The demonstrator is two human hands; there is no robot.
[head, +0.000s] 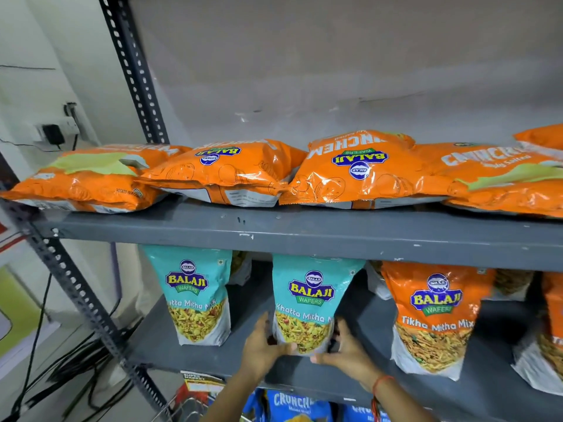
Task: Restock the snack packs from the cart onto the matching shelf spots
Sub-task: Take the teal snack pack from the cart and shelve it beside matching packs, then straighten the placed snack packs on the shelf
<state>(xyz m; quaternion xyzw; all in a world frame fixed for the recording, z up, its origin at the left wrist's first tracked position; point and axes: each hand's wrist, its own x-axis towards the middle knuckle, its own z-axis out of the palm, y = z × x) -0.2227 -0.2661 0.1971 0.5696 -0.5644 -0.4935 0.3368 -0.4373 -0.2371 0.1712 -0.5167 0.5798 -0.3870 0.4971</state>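
Both hands (262,345) (344,350) grip Balaji "Khatta Mitha Mix" pack (307,300) upright.

The light is bright and even, falling from above and in front, and colours read strongly. Glare streaks the glossy orange packs (362,175) on the upper shelf (304,236), with white highlights along their creases. That shelf throws a dark shadow over the tops and backs of the teal packs (310,296) and the recess behind them. The wide lens bends the picture: the rack post (134,71) leans and curves, and the shelf edges bow toward the corners. The wall (335,56) looks soft and smeared. Edges are blurred, most at the cables (70,360) lower left and the blue packs (292,403) at the bottom. The pack print at centre stays legible.
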